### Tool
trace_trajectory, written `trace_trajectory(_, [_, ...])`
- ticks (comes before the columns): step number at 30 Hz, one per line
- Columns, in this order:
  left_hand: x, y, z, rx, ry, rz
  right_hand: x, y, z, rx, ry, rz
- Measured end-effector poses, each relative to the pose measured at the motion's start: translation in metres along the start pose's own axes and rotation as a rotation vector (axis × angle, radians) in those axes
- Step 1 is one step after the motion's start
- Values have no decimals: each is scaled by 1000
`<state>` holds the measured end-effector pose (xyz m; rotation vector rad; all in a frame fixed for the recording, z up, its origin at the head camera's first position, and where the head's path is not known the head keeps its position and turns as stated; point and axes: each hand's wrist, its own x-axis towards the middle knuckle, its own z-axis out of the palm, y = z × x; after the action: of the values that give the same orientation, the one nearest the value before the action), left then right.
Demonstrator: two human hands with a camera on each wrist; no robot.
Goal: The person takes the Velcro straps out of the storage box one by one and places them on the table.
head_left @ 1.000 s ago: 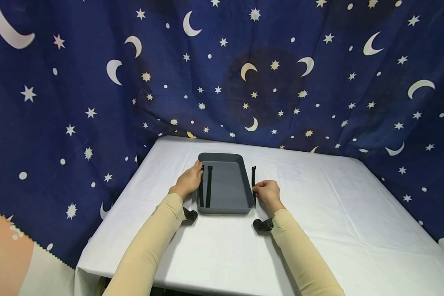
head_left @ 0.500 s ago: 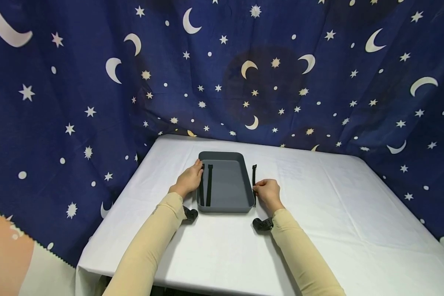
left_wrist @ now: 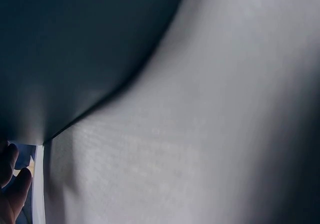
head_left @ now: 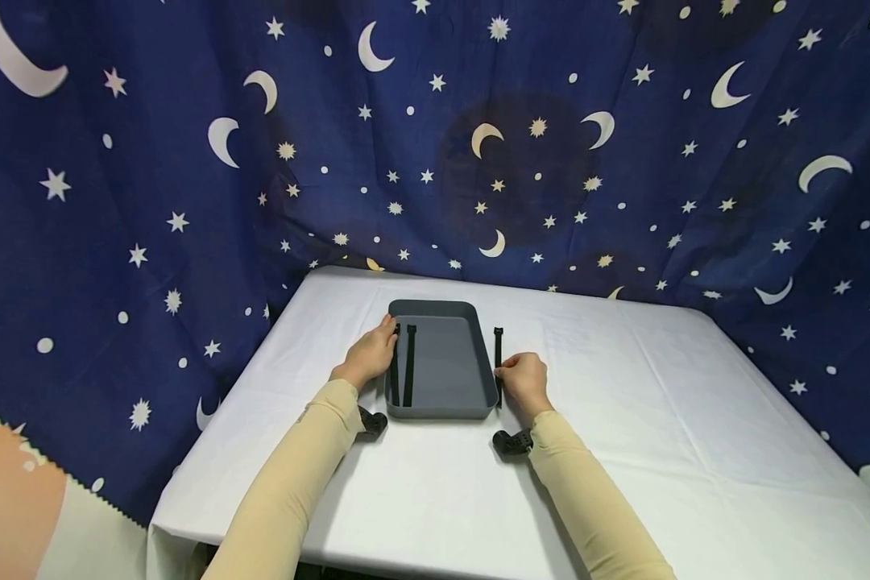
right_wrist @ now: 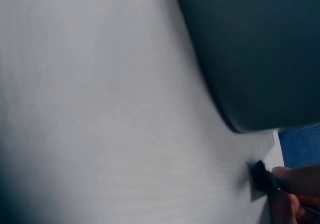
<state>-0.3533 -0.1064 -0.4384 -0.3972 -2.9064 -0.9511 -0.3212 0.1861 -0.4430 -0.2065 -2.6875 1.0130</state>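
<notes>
Right hand (head_left: 525, 379) pinching a thin, flat black strap (head_left: 498, 346), its far end showing broader than half a second ago

The strap runs ahead of and behind the right fingertips, just outside the shallow grey rectangular tray (head_left: 445, 362); the left hand (head_left: 366, 354), fingers slightly apart, touches the tray's left wall as before, with two flat black strips (head_left: 409, 366) just right of those fingers, inside
</notes>
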Motion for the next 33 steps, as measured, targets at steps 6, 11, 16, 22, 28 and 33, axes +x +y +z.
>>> trace_trajectory(6, [-1,1,1,-5,-1,-7,-1,1,0,-22,11,-21])
trace_trajectory(11, [-1,0,1,-4,1,-3,-1,1,-1,-10,9,-11])
trace_trajectory(16, [0,-1,0,-11,6,1,-1,1,-2,39,-3,17])
trace_trajectory(22, [1,-2,1,-10,-2,-3,2,3,-5,160,-16,62])
trace_trajectory(28, [0,1,-1,-4,-1,0,4,0,-9,190,3,74])
trace_trajectory(33, [-1,2,-1,-3,-5,0,4,-9,-11,123,9,51])
